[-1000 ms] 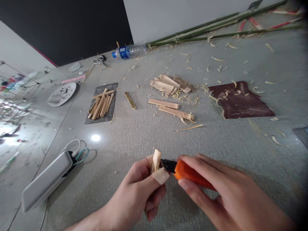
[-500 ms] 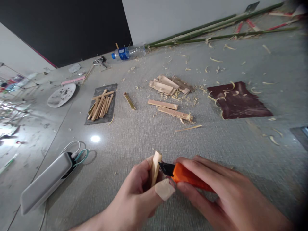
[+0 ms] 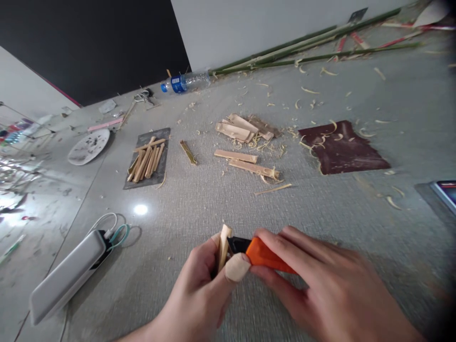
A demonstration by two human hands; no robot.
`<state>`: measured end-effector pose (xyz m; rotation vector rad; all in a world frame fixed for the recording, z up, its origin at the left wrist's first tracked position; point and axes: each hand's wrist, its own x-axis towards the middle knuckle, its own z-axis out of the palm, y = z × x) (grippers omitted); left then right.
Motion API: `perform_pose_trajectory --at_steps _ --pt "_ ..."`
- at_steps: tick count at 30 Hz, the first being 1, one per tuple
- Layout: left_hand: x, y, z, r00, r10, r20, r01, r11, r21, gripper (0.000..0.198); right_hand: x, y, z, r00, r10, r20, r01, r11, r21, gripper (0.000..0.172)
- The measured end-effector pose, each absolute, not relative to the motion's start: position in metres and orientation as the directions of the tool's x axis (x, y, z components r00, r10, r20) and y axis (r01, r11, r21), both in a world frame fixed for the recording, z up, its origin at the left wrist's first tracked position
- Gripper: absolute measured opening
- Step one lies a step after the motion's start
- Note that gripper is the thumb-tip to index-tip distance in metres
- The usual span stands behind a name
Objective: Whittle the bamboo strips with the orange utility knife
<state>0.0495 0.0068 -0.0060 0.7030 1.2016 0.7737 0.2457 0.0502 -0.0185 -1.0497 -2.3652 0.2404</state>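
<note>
Near the front middle of the table, my left hand [image 3: 199,285] is closed round a short bamboo strip [image 3: 223,244] whose top end sticks up past the fingers. A pale bandage [image 3: 236,267] wraps the left thumb, which lies close to the knife. My right hand [image 3: 320,280] grips an orange utility knife [image 3: 269,256]. Its dark blade [image 3: 238,245] meets the right side of the strip near the top. The lower part of the strip is hidden in my left hand.
Beyond lie split bamboo pieces [image 3: 244,164], a pile of them [image 3: 238,128] and curled shavings. Small sticks [image 3: 146,161] rest on dark sandpaper [image 3: 162,137] at left; a maroon sheet [image 3: 345,152] is at right. A power bank [image 3: 67,275], plate [image 3: 87,147], bottle [image 3: 185,83] and phone [image 3: 447,192] surround them.
Both hands have shifted slightly left in view with the strip and knife. The left thumb has moved up closer to the blade. The whole view has swung a little, showing more of the phone.
</note>
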Motion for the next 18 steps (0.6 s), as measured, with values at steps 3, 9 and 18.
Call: perform_pose_trajectory --at_steps 3,9,18 --pt "0.053 0.002 -0.007 0.178 0.788 -0.590 -0.164 0.614 0.772 0.051 0.250 0.053 -0.018 -0.490 0.755 0.436 0.731 0.628 -0.266 0.028" --pt "0.050 0.001 0.002 0.293 0.738 -0.608 -0.175 0.666 0.725 0.053 0.260 0.069 -0.015 -0.278 0.881 0.382 0.865 0.402 -0.299 0.033" --pt "0.038 0.010 -0.003 0.272 0.731 -0.626 -0.215 0.680 0.701 0.029 0.254 0.060 -0.019 -0.425 0.841 0.336 0.674 0.542 -0.503 0.022"
